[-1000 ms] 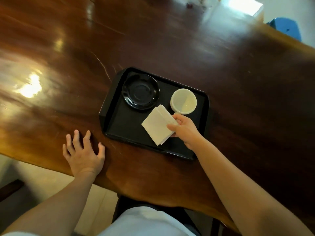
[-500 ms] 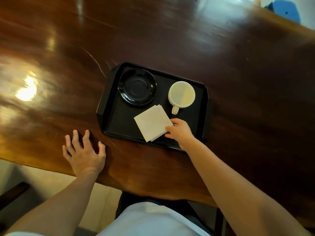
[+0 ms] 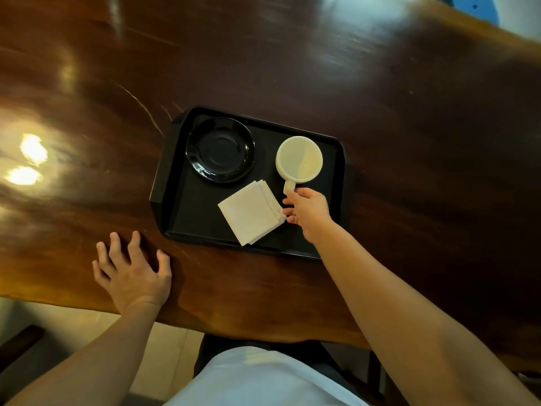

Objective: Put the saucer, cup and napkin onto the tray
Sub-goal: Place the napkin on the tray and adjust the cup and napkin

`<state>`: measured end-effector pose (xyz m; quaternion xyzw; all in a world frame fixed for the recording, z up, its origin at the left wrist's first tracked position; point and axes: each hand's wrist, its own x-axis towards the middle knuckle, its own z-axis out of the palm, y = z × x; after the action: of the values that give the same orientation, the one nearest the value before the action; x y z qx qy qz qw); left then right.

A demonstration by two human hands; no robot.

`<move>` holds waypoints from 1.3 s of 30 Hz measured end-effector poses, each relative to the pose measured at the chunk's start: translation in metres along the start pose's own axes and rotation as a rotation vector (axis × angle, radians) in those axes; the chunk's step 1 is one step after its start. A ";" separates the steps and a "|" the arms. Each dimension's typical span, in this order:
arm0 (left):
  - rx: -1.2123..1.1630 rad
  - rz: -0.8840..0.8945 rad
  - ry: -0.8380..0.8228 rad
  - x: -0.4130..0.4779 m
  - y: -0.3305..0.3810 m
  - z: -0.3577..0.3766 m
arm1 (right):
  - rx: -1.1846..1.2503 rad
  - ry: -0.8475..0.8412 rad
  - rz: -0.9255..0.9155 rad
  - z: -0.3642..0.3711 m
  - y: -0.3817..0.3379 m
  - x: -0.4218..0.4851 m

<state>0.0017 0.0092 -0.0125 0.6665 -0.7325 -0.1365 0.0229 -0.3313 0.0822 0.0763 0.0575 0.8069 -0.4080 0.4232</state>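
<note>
black saucer | cream cup | white napkin | all on black tray

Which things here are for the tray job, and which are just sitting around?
For the job: tray, saucer, cup, napkin, right hand.

Just around: wooden table, blue thing at the far edge, left hand resting flat on the table.

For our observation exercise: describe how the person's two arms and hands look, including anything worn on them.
Both arms are bare to the frame's edge: no sleeves, gloves, watch, bracelets or rings show. The left hand and right hand show short, unpainted nails, as far as the blur allows. A white garment covers the lap.
</note>
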 end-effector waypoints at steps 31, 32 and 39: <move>-0.006 -0.013 -0.009 0.000 0.005 -0.002 | 0.369 0.135 0.151 -0.013 -0.027 0.017; -0.007 -0.013 -0.010 0.000 0.006 -0.002 | 0.364 0.141 0.154 -0.014 -0.028 0.018; -0.009 -0.018 -0.012 -0.001 0.007 -0.004 | 0.329 0.171 0.169 -0.021 -0.031 0.023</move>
<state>-0.0039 0.0098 -0.0068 0.6723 -0.7258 -0.1442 0.0203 -0.3728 0.0711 0.0844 0.2279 0.7548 -0.4907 0.3708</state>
